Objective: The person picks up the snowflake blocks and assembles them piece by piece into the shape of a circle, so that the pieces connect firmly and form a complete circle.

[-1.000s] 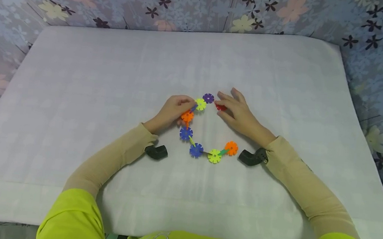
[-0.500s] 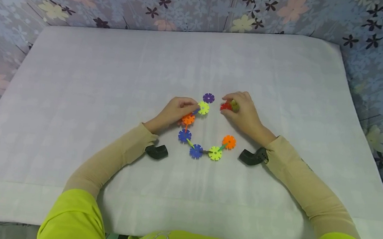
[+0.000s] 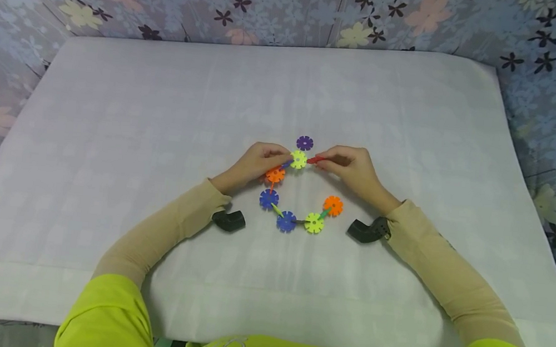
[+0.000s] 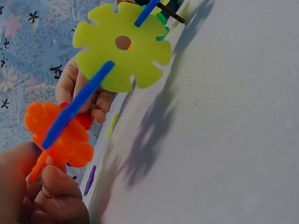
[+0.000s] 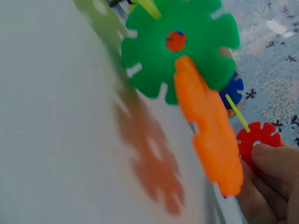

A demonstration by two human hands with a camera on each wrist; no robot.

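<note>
A chain of slotted flower-shaped plastic discs curves over the white table (image 3: 165, 95). My left hand (image 3: 263, 159) pinches it at a blue disc (image 5: 236, 88), between an orange disc (image 3: 275, 175) and a yellow-green disc (image 3: 299, 160). My right hand (image 3: 351, 165) pinches a red disc (image 5: 247, 135) between thumb and fingers. Turned edge-on in the head view, this red disc has its rim right at the yellow-green one. A purple disc (image 3: 304, 142) lies loose just beyond. The chain's other end is an orange disc (image 3: 333, 205) joined to a green disc (image 5: 201, 42).
Several more linked discs, including a blue disc (image 3: 286, 222), lie nearer the body. A black wrist mount (image 3: 229, 221) is on the left wrist, another black mount (image 3: 369, 230) on the right. Flower-patterned fabric (image 3: 284, 6) stands behind the table.
My right hand has picked up the red disc, turned it edge-on and brought it left to the yellow-green disc. My left hand and its end of the chain have shifted slightly right and nearer.
</note>
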